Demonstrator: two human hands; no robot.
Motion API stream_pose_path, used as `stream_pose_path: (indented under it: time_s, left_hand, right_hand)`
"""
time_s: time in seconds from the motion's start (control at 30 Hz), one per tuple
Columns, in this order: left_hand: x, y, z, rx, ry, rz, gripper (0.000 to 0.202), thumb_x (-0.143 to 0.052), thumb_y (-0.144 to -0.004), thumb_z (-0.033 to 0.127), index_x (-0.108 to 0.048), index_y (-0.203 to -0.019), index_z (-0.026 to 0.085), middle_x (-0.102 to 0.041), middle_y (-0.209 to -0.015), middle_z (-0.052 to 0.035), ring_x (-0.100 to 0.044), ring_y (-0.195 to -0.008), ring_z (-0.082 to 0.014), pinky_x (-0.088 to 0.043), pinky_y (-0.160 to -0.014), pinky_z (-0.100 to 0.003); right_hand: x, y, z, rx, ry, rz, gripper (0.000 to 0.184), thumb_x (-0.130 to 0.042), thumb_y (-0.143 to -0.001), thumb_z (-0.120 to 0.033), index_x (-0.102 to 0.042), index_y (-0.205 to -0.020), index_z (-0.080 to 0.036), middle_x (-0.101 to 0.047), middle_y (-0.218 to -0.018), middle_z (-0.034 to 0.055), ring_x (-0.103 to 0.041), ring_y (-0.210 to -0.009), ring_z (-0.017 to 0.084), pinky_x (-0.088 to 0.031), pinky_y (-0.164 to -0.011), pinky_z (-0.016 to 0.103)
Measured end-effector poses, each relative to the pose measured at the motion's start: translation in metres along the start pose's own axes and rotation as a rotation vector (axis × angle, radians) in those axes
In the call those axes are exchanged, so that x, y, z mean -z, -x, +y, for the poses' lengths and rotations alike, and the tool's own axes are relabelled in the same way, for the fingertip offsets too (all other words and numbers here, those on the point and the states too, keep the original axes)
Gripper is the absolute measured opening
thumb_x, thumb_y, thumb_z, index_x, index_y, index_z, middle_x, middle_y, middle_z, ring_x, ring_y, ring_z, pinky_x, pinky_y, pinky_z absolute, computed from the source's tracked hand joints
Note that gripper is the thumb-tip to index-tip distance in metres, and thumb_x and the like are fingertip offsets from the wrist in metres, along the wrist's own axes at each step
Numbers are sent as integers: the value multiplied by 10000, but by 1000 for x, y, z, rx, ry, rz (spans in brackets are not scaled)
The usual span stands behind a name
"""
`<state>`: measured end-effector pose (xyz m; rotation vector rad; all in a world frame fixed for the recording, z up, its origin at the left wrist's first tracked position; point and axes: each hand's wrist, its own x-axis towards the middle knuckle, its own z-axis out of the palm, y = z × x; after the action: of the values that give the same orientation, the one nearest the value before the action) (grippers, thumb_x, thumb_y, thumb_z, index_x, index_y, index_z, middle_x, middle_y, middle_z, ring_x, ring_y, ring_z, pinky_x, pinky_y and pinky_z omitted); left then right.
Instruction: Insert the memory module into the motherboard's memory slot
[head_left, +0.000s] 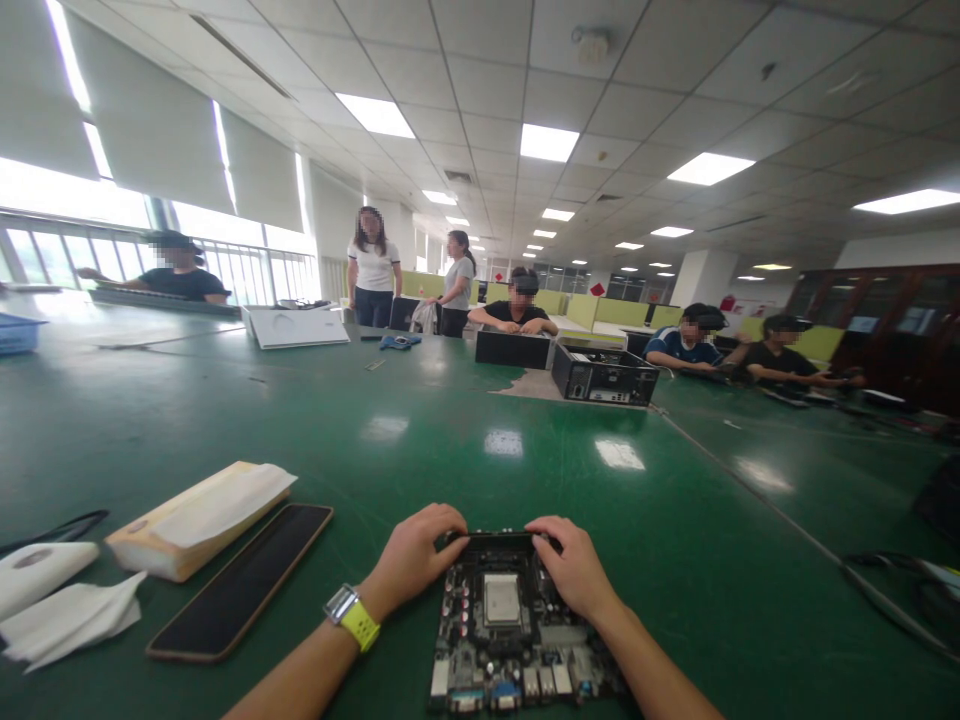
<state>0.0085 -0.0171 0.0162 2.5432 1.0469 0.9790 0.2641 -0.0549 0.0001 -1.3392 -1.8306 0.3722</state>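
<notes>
A black computer motherboard [501, 640] with a silver processor at its middle lies flat on the green table [465, 450] right in front of me. My left hand [415, 552], with a yellow-strapped watch on the wrist, curls its fingers over the board's far left corner. My right hand [574, 562] curls over the far right corner. Both hands grip the far edge of the board.
A phone [241, 580], a tissue pack [199, 517] and loose tissues [67, 620] lie to my left. Black computer cases [604, 375] and a white case [294, 325] stand farther back, where several people sit or stand. Cables [900, 590] lie at the right.
</notes>
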Motion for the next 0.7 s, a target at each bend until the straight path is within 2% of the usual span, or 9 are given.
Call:
stream_pose_path:
  time_s: [0.7]
  left_hand:
    - [0,0,-3,20,-32,-2,107,-535,-867,247,-629,-829,212,-665,-896,-24,-598,-862,-180,-473,-799,-290]
  right_hand:
    - [0,-1,2,-26,-3,13,236,-493,-839,-242,-703,-941,-206,-702,-956,44,-610,-935,201,-433,-875,331]
